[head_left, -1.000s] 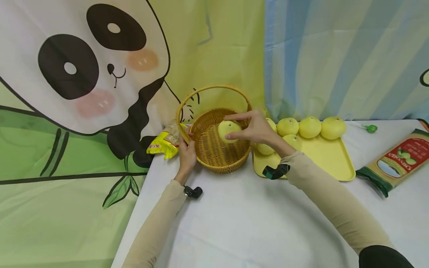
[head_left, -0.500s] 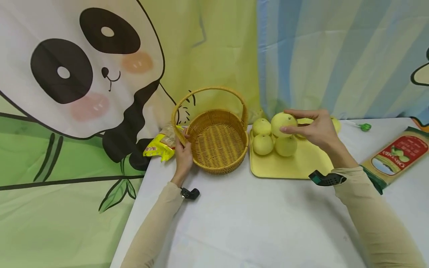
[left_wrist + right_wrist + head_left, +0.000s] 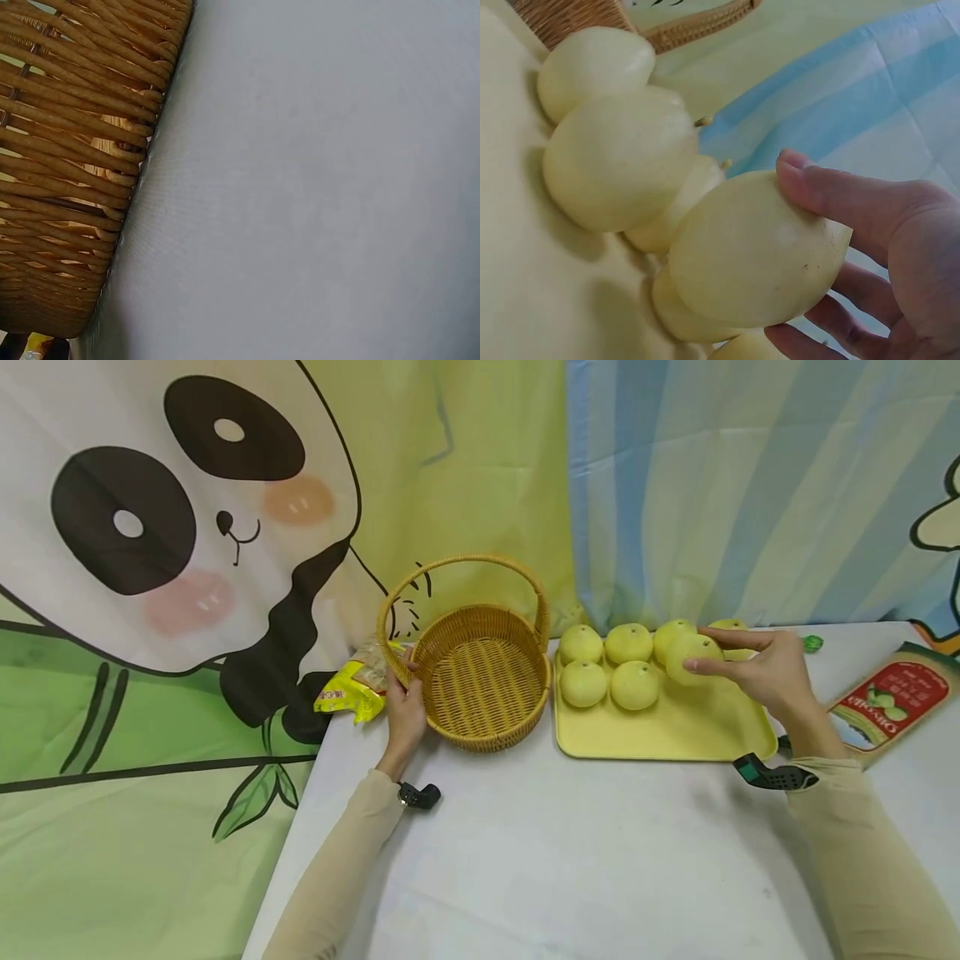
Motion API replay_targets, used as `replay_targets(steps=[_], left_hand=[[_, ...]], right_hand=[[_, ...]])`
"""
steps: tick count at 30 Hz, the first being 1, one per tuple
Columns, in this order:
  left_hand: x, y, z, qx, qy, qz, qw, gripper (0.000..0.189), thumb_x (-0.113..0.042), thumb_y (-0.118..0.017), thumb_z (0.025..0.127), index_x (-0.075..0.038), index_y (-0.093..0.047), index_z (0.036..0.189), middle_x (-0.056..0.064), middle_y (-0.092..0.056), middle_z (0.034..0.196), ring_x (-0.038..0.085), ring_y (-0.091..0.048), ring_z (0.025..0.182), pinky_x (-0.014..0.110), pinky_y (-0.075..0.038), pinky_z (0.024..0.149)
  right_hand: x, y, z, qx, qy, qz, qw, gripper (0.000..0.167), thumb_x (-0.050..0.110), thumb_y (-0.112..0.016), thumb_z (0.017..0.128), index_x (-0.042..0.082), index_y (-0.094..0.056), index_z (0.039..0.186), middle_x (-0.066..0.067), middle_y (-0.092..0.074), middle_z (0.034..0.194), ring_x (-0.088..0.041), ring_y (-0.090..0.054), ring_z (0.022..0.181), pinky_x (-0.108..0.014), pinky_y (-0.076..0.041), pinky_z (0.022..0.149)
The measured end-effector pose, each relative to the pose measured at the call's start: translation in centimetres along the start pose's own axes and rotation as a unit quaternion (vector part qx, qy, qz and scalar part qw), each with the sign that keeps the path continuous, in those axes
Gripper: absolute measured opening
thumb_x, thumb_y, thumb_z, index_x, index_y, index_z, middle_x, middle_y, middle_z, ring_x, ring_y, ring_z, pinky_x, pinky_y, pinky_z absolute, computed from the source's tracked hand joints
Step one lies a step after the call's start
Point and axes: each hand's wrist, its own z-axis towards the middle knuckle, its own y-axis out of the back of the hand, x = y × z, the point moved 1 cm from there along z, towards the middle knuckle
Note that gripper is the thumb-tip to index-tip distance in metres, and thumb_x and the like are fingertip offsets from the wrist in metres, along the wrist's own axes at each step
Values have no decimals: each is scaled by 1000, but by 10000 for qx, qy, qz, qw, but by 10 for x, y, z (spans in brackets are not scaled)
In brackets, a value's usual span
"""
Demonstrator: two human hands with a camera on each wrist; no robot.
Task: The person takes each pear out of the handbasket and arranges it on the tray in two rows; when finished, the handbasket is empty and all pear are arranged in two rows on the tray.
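My left hand [image 3: 406, 718] grips the left side of a round wicker basket [image 3: 487, 743] where the tall handle joins the rim. The woven floor of the basket shows. Only the basket's side [image 3: 67, 150] and white cloth fill the left wrist view. My right hand [image 3: 772, 672] holds a pale yellow pear [image 3: 690, 660] between thumb and fingers, over the yellow tray [image 3: 645, 735]. In the right wrist view the held pear [image 3: 750, 255] overlaps others. Two pears stand in the tray's front row, one of them a front pear [image 3: 634, 685], with several behind.
A yellow snack bag [image 3: 352, 693] lies left of the basket. On the right are a red and green package [image 3: 892, 702] and a small green object [image 3: 812, 643]. A panda-printed cloth [image 3: 247, 527] hangs behind the white table.
My right hand has carried the pear from over the basket rightward to the tray's right half. The left hand keeps its hold on the basket. The head view has shifted slightly.
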Motion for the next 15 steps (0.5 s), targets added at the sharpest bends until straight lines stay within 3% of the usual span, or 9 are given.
replay_targets(steps=[2,5,8,11,15], left_hand=[[0,1,1,27,23,-41,10000,30,0,-35,109,6,-41,137,15,-30,174,21,-27,162,37,-22,134],[-3,2,0,49,72,-19,10000,31,0,-34,109,9,-40,138,17,-29,174,25,-25,163,39,-20,135],[-13,2,-2,82,104,-12,9999,32,2,-34,109,13,-39,138,19,-31,173,29,-25,163,41,-20,135],[-24,1,-5,88,101,6,9999,32,2,-33,109,15,-36,138,21,-31,172,31,-26,162,44,-20,135],[-26,0,-7,49,62,14,10000,30,1,-32,107,12,-36,135,23,-29,173,32,-26,162,46,-20,135]], right_hand=[[-7,-2,0,-22,-25,-105,9999,69,50,-91,80,21,-72,139,38,-66,113,-27,-51,144,-44,-47,110],[-13,-6,-1,-120,121,-252,9995,66,50,-92,79,19,-75,135,47,-62,100,-18,-59,126,-22,-49,90],[-16,-10,-3,-161,333,-401,9985,63,48,-93,78,19,-77,131,45,-63,101,-14,-61,114,-13,-47,76],[-18,-15,-4,-112,389,-549,9977,62,50,-93,77,19,-78,129,27,-73,118,-14,-61,114,-15,-46,76],[-20,-20,-6,-41,344,-747,9966,65,55,-93,75,19,-79,128,-10,-72,135,-18,-61,117,-19,-44,81]])
